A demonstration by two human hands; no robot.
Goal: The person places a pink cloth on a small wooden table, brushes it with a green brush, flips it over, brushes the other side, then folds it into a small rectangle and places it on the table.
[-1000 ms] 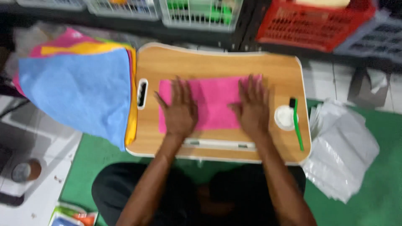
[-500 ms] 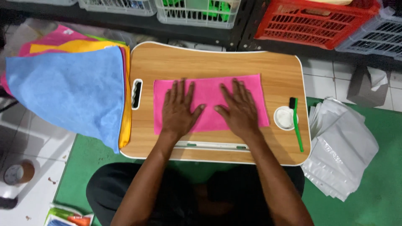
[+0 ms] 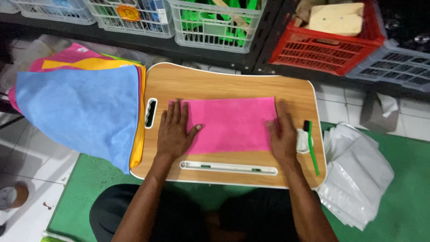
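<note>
A stack of coloured cloths (image 3: 85,107), blue on top, lies left of the wooden lap tray (image 3: 233,83). The left hand (image 3: 174,132) presses flat, fingers spread, on the pink cloth's (image 3: 233,123) left edge; the right hand (image 3: 282,134) lies flat on its right edge. Behind, a white basket (image 3: 215,27) holds green items and a red crate (image 3: 331,45) holds a wooden board.

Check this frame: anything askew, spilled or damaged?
Nothing damaged or spilled. The folded pink cloth lies square on the wooden lap table, left hand and right hand flat on its ends. Only oddity: the stack of coloured cloths, blue on top, overlaps the table's left edge and droops toward the floor.
</note>
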